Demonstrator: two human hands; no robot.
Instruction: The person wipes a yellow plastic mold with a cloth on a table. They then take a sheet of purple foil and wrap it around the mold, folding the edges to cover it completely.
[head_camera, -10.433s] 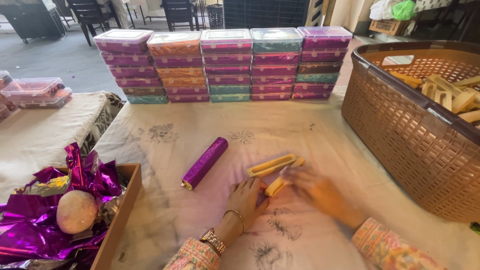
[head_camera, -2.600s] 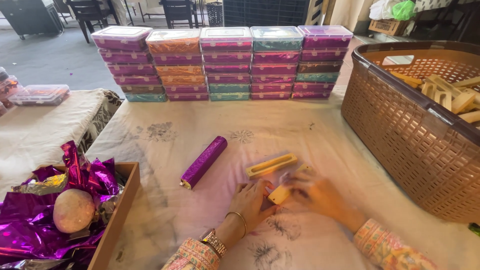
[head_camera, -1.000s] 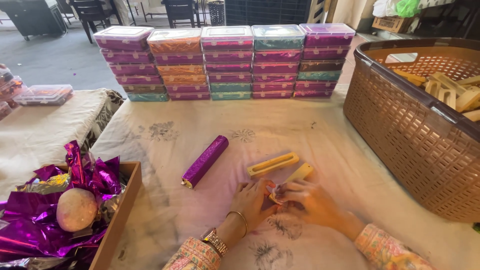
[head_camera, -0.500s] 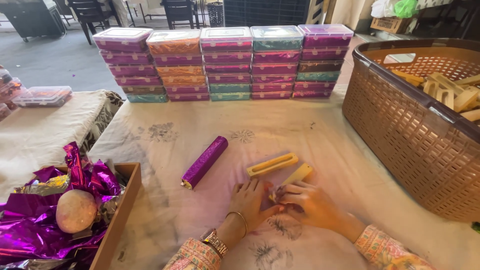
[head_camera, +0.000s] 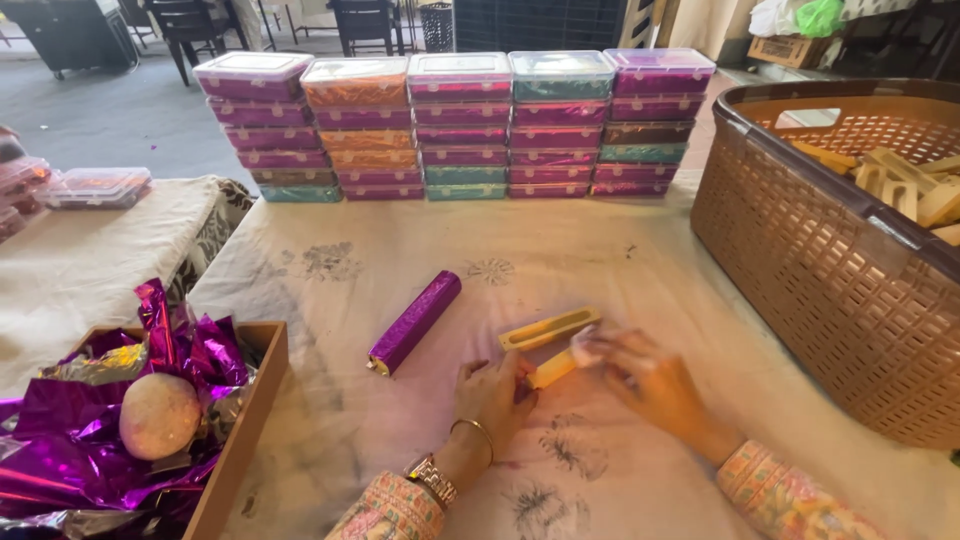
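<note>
While both hands work low on the cloth-covered worktop (head_camera: 700, 290), a yellow bar (head_camera: 553, 369) lies pinched between them.

Beside the brown basket (head_camera: 830, 290), the left hand (head_camera: 495, 395) has its grip closed on the bar's near end; the right hand (head_camera: 650, 375) (blurred) pinches the far end. Since half a second ago, little has shifted: the purple roll (head_camera: 414, 321) and yellow tray (head_camera: 549, 328) stay put.

Small yellow bar (head_camera: 553, 369): short, flat, lying on the cloth-covered counter (head_camera: 620, 250), one end angled up-right with a pale wrapper bit at that tip, blurred. Yellow tray piece (head_camera: 549, 328): long, shallow, hollow side up, lying just beyond the bar.
</note>
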